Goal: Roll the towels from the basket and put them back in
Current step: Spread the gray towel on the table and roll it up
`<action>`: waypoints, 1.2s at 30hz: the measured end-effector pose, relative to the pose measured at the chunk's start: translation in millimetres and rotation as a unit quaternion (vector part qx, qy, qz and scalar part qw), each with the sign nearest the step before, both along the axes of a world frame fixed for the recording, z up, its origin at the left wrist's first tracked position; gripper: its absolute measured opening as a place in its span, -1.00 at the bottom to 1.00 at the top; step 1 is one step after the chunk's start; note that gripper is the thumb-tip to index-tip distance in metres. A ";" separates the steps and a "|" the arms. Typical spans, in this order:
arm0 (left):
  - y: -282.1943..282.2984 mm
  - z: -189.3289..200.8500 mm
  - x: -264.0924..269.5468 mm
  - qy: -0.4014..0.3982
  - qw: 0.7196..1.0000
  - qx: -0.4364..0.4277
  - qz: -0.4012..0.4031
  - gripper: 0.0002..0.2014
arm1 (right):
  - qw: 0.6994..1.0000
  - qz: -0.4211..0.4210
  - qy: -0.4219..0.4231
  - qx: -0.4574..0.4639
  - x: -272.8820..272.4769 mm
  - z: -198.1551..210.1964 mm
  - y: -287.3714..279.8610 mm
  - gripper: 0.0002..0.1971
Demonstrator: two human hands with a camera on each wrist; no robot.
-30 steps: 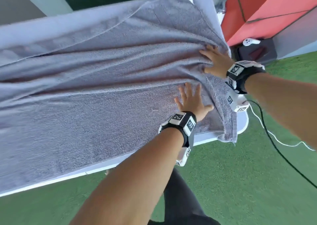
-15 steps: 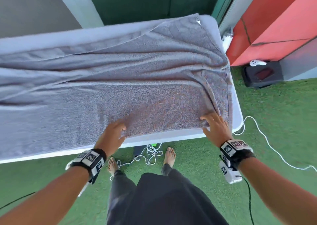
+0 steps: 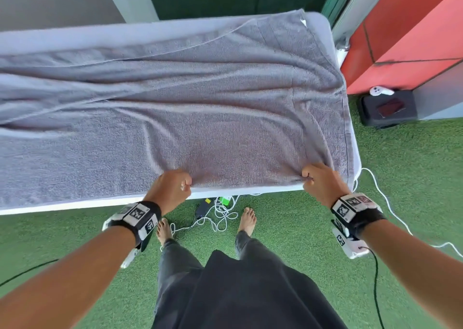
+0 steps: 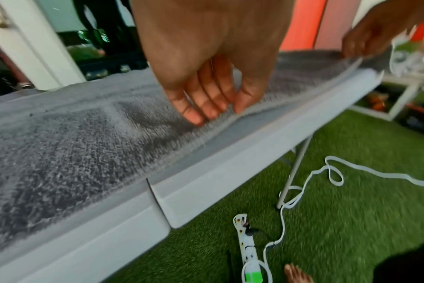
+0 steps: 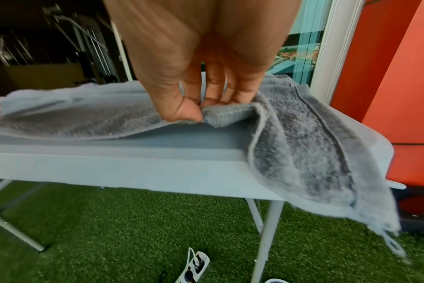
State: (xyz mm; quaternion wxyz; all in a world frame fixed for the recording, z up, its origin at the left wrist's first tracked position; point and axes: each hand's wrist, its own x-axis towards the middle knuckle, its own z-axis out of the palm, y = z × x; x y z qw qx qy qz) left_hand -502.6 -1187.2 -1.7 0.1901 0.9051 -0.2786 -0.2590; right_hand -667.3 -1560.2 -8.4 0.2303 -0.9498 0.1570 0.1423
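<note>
Green artificial grass point(image 3: 325, 266) covers the floor under a white folding tabletop point(image 3: 75, 204), and from the head view a large grey towel point(image 3: 200, 108) lies spread over almost all of it, with many wrinkles. The left hand point(image 3: 170, 190) and the right hand point(image 3: 323, 184) each pinch the near hem, probably to lift and straighten it before rolling; no basket is visible. From the left wrist view, the fingers point(image 4: 199, 113) lie on top of the hem with the thumb beside them, and the edge rises slightly from the tabletop. From the right wrist view, thumb and fingers point(image 5: 189, 110) grasp a fold of the hem, while the towel corner hangs over the tabletop end.
</note>
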 end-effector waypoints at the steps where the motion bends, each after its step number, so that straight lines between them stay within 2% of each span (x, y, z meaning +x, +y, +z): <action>1: 5.8 2.2 -4.2 0.019 1.000 0.001 -0.008 -0.96 | 1.000 -0.002 0.012 0.004 -8.1 -0.2 3.7 -0.93; 5: 24.9 7.6 -19.3 0.106 0.993 -0.018 -0.046 -0.83 | 0.991 -0.019 0.133 0.011 -37.2 -7.6 24.2 -0.82; 7: 40.3 4.6 -20.0 0.105 0.994 -0.038 -0.023 -0.72 | 0.990 -0.018 0.139 0.019 -35.3 -8.7 47.2 -0.70; 11: 98.6 0.0 -7.2 0.074 0.995 -0.024 0.053 -0.76 | 0.992 0.021 0.099 0.070 7.2 -2.1 127.2 -0.74; 14: 167.3 1.5 13.6 0.030 0.996 0.005 0.087 -0.77 | 0.989 0.070 0.069 0.112 54.4 0.7 210.6 -0.78; 18: 285.7 -2.9 55.4 -0.010 0.990 0.027 0.138 -0.76 | 0.982 0.108 0.012 0.154 120.0 3.7 330.4 -0.80; 21: 375.5 -5.1 88.3 -0.038 0.986 0.047 0.154 -0.72 | 0.984 0.108 -0.037 0.137 161.3 -0.2 408.5 -0.85; 24: 451.3 -7.3 117.4 -0.060 0.979 0.076 0.177 -0.66 | 0.987 0.131 -0.019 0.089 185.2 -12.8 465.8 -0.79; 26: 493.1 -9.3 133.1 -0.071 0.977 0.092 0.177 -0.61 | 0.989 0.139 0.010 0.050 193.4 -18.6 490.7 -0.75; 29: 532.5 -12.7 153.5 -0.083 0.980 0.083 0.158 -0.57 | 0.994 0.109 0.021 0.009 198.1 -20.4 510.6 -0.75; 36: 555.3 -17.5 178.0 -0.126 0.989 0.008 0.078 -0.77 | 0.996 0.080 0.018 0.020 200.4 -17.9 515.6 -0.77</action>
